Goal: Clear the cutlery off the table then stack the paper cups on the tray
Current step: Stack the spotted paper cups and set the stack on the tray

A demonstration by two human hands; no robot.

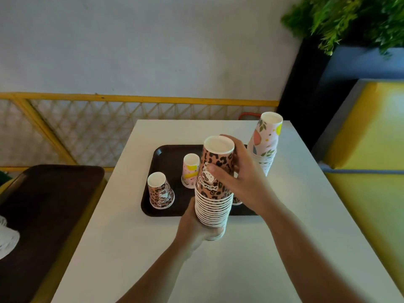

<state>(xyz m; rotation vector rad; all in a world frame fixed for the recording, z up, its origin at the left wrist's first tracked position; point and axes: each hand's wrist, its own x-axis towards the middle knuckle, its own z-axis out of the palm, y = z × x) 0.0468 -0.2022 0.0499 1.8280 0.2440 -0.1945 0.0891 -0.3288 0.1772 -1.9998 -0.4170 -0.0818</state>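
A tall stack of upside-down leopard-print paper cups (213,206) is held above the white table (240,259), in front of the dark brown tray (166,169). My left hand (194,228) grips the stack's lower end from the left. My right hand (242,178) grips the top cup, thumb on its front. On the tray stand a single upside-down leopard cup (160,191) and a single pink patterned cup (190,171). A second tall stack of pastel leaf-print cups (265,143) rises at the tray's right side, partly behind my right hand. No cutlery is visible.
A second dark tray (48,215) lies on a yellow surface to the left, with something white (6,237) at its edge. A yellow lattice fence (109,119) runs behind the table. A yellow bench (367,149) and a plant (349,18) are at the right.
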